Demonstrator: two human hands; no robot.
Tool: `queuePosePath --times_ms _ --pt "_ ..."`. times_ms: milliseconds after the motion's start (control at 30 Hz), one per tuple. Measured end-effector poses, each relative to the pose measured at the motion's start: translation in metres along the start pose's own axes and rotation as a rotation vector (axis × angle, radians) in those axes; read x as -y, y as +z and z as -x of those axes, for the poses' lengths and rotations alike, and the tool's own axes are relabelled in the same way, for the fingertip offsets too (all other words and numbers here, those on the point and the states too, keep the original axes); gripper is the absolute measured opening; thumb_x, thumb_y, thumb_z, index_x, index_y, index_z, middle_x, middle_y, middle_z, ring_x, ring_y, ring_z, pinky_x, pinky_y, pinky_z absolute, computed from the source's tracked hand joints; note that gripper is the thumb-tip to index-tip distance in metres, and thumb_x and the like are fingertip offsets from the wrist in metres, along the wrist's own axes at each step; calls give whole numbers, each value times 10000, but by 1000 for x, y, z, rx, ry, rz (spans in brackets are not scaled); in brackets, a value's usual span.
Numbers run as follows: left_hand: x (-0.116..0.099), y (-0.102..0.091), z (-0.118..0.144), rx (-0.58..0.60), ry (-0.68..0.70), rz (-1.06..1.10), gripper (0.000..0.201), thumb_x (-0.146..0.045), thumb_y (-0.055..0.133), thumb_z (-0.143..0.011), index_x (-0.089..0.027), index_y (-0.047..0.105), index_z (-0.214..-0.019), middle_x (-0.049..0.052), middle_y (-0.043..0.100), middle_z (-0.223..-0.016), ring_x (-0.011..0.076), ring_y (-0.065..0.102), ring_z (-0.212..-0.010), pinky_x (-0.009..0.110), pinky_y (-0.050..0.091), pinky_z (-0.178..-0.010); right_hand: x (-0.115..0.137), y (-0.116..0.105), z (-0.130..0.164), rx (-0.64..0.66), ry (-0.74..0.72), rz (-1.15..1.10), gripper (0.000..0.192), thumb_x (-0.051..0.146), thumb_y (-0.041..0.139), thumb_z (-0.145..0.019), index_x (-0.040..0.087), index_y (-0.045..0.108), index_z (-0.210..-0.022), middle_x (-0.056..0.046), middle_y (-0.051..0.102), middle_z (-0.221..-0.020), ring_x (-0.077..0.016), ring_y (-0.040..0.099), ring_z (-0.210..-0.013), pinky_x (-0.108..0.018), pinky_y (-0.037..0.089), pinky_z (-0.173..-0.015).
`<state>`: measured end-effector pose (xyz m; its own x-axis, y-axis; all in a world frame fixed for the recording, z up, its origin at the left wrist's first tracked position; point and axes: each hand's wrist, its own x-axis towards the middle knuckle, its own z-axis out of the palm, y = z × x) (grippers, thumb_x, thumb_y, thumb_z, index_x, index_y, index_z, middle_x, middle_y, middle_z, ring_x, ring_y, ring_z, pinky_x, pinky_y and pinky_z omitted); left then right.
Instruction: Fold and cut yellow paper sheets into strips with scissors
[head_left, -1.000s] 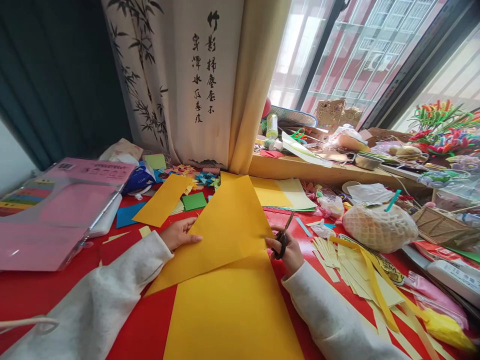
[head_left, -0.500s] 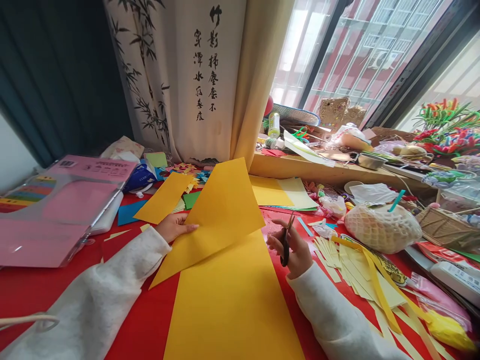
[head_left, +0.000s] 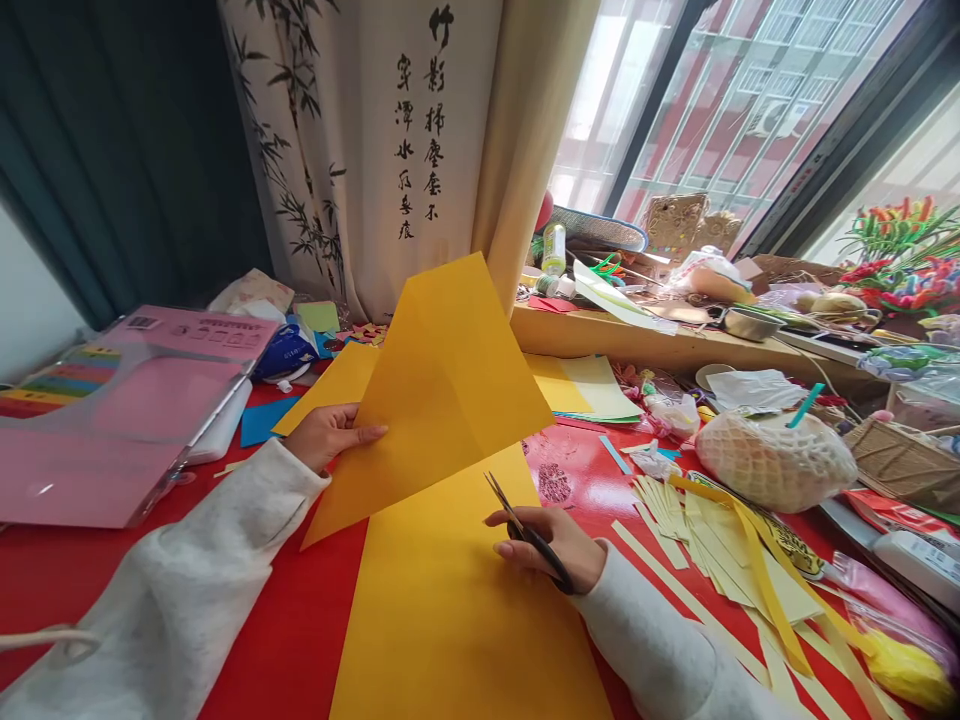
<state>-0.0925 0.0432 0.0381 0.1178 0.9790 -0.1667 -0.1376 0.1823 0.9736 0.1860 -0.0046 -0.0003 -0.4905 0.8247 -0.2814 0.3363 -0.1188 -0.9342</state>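
While L hand (head_left: 330,436) grips yellow sheet (head_left: 442,390) | R hand (head_left: 551,545) clamps scissors (head_left: 525,530) | curtain (head_left: 420,150) calligraphy unreadable

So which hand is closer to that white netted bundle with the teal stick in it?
Right. The right hand, holding scissors, is left of the netted bundle. The left hand is farther left, beyond the raised yellow sheet.

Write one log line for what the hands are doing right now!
left hand: lifts folded yellow sheet | right hand: holds scissors over flat yellow sheet | red table: paper strips at right
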Motion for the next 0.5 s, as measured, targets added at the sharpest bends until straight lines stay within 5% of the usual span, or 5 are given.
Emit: queuePosePath --times_ms 500 --pt "-2 15 10 10 -42 -10 404 -254 736 -454 -162 627 -833 36 668 -771 206 617 -684 273 517 -579 6 9 3 -70 -17 -79 527 484 590 -583 111 517 -948 44 423 -515 -75 436 -456 -218 394 -443"
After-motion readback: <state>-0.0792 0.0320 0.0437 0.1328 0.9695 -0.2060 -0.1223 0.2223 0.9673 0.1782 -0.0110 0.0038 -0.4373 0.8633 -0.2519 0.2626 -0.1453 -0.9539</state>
